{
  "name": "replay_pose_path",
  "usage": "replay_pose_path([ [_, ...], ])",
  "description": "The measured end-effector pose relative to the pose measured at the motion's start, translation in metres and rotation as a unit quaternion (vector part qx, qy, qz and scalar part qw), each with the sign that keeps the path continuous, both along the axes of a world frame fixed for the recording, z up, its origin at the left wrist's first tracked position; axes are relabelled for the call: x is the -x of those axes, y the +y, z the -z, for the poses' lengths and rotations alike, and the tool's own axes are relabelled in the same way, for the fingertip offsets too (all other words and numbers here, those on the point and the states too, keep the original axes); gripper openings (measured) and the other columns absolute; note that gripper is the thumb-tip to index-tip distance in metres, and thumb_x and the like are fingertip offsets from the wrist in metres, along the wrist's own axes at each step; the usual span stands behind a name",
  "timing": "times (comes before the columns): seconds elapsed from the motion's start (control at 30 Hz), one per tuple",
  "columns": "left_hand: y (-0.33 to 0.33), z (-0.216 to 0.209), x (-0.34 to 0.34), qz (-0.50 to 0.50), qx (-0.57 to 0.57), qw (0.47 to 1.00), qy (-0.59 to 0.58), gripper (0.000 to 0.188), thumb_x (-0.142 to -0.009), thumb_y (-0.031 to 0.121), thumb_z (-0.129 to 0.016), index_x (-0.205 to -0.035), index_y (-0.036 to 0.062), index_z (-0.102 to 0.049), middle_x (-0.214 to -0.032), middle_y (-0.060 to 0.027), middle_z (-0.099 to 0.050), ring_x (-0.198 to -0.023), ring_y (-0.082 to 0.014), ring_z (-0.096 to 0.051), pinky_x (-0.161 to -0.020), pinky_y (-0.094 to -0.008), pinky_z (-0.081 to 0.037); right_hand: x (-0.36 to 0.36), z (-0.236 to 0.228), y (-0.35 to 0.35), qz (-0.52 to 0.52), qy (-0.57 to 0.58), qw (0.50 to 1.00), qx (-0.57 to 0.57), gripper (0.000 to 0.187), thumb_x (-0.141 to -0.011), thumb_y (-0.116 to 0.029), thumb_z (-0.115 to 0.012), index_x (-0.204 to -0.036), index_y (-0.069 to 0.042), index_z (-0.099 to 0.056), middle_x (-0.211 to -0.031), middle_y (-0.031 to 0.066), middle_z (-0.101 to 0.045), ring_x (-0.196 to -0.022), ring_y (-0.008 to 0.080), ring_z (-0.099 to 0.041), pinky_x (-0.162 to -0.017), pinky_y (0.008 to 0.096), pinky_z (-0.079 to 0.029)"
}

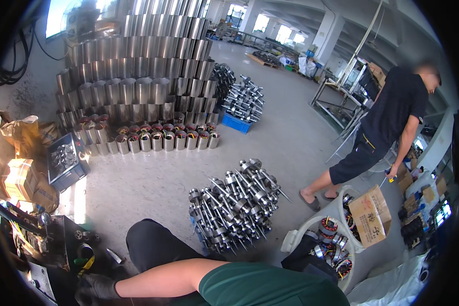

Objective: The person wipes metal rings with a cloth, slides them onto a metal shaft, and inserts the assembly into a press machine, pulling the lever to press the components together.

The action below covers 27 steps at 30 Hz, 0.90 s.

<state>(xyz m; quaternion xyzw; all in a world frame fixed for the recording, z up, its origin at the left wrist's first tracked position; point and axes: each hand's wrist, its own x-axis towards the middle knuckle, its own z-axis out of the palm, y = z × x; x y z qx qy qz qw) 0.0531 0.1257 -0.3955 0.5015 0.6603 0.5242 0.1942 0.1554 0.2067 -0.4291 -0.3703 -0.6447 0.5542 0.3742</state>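
Note:
My right arm, bare below a dark green sleeve, stretches across to the lower left. My right hand (pixel 101 286) wears a dark glove and is beside a dark machine or bench. Its fingers are lost in shadow, so I cannot tell whether it holds anything. Just above it is a round metal housing (pixel 85 251) with a yellow wire or strip (pixel 88 263) at its mouth. A pointed metal piece (pixel 114 256) lies close to the glove. My left hand is not in view. Before my dark-clad knee (pixel 150 237) stands a heap of metal rotor shafts (pixel 234 204).
Steel tubes (pixel 143 92) stand stacked at the back left, the front ones holding coloured windings. A grey crate (pixel 66 178) of metal parts is at left. White tubs (pixel 290 239) of wound stators and a carton (pixel 370 217) are at right. A person (pixel 392 112) stands beyond, holding a tool.

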Motion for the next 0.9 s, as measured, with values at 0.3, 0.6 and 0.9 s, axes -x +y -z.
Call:
replay_pose_path([
  [0.3,0.005,0.008,0.011,0.005,0.058,0.992,-0.114,0.035,-0.091,0.017,-0.074,-0.117,-0.0029,-0.063,-0.110,-0.0141,-0.069,-0.095,-0.0247,-0.066,-0.085,-0.0340,-0.057,0.012,0.015,0.021,0.018,0.209,0.963,0.168,0.014,-0.097,-0.021,-0.063,-0.097,-0.007,-0.063,-0.082,0.0051,-0.064,-0.078,0.0194,-0.063,-0.072,0.0356,-0.052],
  [0.6,0.012,-0.036,-0.029,0.017,-0.025,0.986,-0.162,0.030,-0.079,-0.004,-0.072,-0.107,0.0042,-0.063,-0.108,-0.0049,-0.063,-0.100,-0.0161,-0.061,-0.089,-0.0307,-0.051,-0.065,-0.091,0.050,-0.148,0.476,0.773,0.393,0.041,-0.094,-0.033,-0.063,-0.128,-0.010,-0.054,-0.108,0.0042,-0.061,-0.095,0.0199,-0.064,-0.088,0.0389,-0.055],
  [0.9,0.001,-0.028,-0.015,-0.028,-0.035,0.998,-0.038,0.033,-0.073,-0.008,-0.077,-0.101,0.0018,-0.064,-0.111,-0.0107,-0.060,-0.105,-0.0227,-0.062,-0.093,-0.0338,-0.051,-0.056,-0.099,0.017,-0.135,0.166,0.959,0.187,0.050,-0.095,-0.018,-0.067,-0.140,-0.002,-0.050,-0.125,0.0091,-0.062,-0.109,0.0175,-0.061,-0.098,0.0329,-0.049],
])
